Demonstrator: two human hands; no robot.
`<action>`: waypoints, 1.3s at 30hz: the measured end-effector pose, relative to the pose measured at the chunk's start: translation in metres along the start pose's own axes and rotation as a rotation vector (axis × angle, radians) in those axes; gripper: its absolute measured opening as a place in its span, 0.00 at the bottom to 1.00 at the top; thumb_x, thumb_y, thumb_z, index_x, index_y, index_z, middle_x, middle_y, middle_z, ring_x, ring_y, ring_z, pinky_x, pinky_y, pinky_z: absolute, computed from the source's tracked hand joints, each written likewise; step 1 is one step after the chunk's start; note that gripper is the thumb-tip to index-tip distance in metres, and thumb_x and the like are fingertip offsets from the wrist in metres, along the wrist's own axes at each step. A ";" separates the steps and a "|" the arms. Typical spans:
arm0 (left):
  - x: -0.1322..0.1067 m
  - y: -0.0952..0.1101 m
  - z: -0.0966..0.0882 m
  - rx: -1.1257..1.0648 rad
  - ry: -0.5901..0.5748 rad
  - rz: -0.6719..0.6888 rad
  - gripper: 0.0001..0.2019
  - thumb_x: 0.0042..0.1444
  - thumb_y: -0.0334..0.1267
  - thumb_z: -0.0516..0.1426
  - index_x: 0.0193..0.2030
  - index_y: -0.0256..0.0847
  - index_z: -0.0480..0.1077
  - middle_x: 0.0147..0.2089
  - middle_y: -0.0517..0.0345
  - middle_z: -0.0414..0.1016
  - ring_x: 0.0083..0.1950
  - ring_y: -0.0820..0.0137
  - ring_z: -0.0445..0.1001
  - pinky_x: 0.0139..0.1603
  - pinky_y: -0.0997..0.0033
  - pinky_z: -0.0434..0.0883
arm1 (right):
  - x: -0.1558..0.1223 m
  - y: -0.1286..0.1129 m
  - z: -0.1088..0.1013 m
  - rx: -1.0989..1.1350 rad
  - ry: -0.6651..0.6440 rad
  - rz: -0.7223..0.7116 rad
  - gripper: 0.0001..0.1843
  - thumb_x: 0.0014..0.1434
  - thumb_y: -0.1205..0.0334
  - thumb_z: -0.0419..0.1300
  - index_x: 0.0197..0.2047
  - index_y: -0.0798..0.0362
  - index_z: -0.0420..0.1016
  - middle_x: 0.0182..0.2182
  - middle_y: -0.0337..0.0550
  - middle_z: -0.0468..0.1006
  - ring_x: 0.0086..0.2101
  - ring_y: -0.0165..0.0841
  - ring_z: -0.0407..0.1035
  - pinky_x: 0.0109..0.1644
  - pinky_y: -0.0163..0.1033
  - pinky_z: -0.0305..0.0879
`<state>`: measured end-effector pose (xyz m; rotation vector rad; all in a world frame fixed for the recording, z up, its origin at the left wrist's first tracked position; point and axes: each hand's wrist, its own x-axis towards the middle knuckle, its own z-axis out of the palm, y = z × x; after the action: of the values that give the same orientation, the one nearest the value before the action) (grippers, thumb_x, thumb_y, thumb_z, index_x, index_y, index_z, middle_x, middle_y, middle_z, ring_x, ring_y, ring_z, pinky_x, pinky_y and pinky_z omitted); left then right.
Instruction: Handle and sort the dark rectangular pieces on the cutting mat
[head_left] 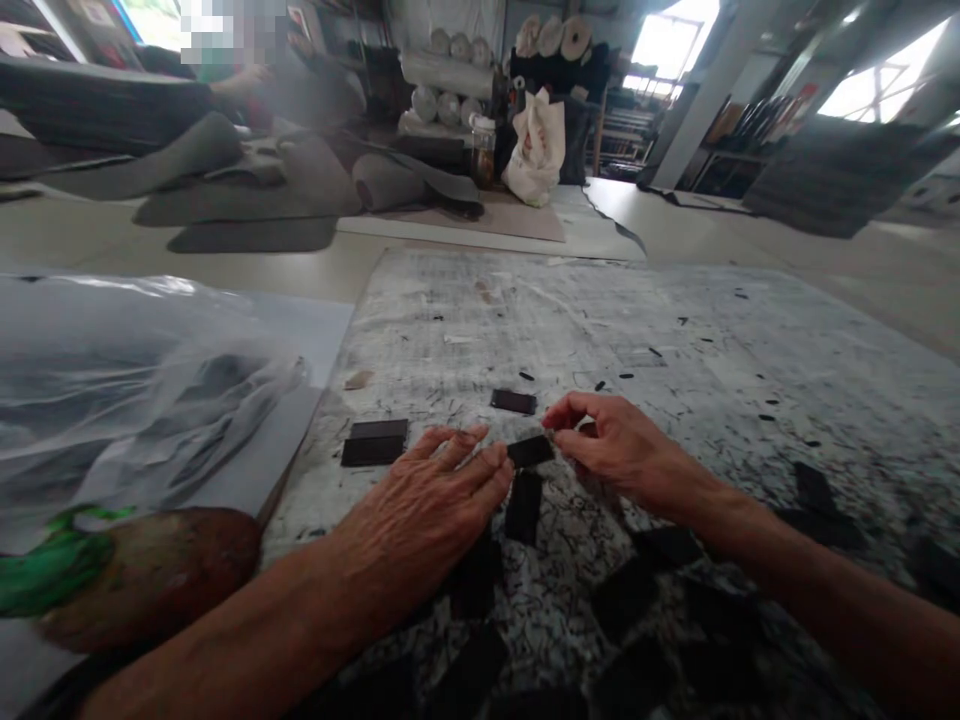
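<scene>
My left hand [450,480] lies flat on the worktop with its fingers stretched out. Its fingertips touch the left end of a small black rectangular piece [531,451]. At that piece's right end, my right hand [600,435] has thumb and forefinger pinched together; what lies between them is too small to make out. Just beyond is another dark rectangular piece [514,401]. Two more lie side by side [374,442], left of my left fingers. A further black piece [523,508] rests on the near side, partly below the worked one.
Many black pieces [634,595] are scattered near me on the marked white board [450,290], among dark scraps. At left are clear plastic sheeting [150,370] and a rounded brown object with green wrapping [172,565]. Grey material, a jar [482,150] and a bag [535,150] stand behind. A person is at back left.
</scene>
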<state>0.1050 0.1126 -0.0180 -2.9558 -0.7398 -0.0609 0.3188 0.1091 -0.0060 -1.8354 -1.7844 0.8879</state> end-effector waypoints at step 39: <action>-0.002 0.004 0.004 -0.005 0.075 -0.007 0.17 0.63 0.30 0.45 0.57 0.37 0.63 0.58 0.54 0.68 0.62 0.58 0.59 0.59 0.58 0.57 | -0.047 0.018 0.026 -0.646 -0.054 -0.588 0.29 0.61 0.57 0.51 0.62 0.61 0.58 0.62 0.54 0.58 0.61 0.43 0.53 0.62 0.55 0.53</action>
<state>0.1051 0.1082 -0.0224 -2.9379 -0.7407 -0.1731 0.3150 0.0577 -0.0293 -1.4366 -2.6517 0.1356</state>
